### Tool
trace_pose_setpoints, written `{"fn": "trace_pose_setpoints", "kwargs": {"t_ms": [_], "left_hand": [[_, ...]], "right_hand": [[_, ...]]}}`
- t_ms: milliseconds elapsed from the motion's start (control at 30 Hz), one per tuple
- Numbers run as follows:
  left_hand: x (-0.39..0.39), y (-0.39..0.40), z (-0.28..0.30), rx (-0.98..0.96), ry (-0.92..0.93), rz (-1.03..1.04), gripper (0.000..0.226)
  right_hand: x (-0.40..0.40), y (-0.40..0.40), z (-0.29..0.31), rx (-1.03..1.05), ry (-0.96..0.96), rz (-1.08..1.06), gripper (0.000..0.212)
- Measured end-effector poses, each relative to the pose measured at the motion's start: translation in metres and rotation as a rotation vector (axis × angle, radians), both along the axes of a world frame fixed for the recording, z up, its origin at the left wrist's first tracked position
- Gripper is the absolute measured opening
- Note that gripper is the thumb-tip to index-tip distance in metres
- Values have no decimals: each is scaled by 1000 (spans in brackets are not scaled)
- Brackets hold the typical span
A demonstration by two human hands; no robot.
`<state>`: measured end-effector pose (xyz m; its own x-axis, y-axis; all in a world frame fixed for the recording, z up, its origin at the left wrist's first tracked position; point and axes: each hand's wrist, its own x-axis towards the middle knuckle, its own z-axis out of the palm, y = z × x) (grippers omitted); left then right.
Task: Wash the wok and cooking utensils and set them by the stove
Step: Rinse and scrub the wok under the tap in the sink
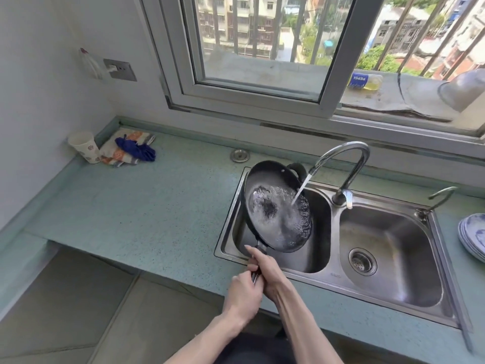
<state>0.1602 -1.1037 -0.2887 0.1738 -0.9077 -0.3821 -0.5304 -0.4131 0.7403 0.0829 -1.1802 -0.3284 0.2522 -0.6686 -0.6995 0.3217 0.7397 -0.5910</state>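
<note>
The wok [275,206] hangs tilted over the left basin of the steel sink [338,281], just beyond both hands, its dark round inside sheeted with water from the curved tap [349,164]. Both forearms reach forward; the right hand [267,269] wraps the thin handle nearest the pan, the left hand [242,292] grips it just behind. Far left of the hands, a paper cup [84,145] and crumpled cloths [128,151] sit on the speckled green counter [147,211].

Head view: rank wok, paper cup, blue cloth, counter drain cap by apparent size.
1. wok
2. blue cloth and paper cup: look alike, unranked
3. drain cap
The wok is nearer the camera.
</note>
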Motion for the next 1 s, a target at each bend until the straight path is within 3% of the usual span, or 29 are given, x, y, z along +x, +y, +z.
{"fn": "trace_pose_setpoints", "kwargs": {"t_ms": [100, 233, 667, 800, 900, 1000], "left_hand": [[4, 2, -1, -72, -246, -47, 33], [8, 4, 0, -72, -402, -103, 36], [0, 2, 17, -38, -628, -167, 35], [-1, 1, 23, -14, -629, -193, 20], [-6, -4, 17, -36, -614, -183, 37], [-7, -6, 23, -94, -691, -184, 37]], "right_hand": [[9, 1, -2, 55, -97, -41, 38], [17, 2, -1, 135, -209, -83, 37], [13, 3, 8, 160, -501, -40, 48], [12, 3, 6, 156, -610, -41, 50], [10, 2, 4, 146, -748, -47, 52], [11, 0, 2, 125, -796, -45, 53]]}}
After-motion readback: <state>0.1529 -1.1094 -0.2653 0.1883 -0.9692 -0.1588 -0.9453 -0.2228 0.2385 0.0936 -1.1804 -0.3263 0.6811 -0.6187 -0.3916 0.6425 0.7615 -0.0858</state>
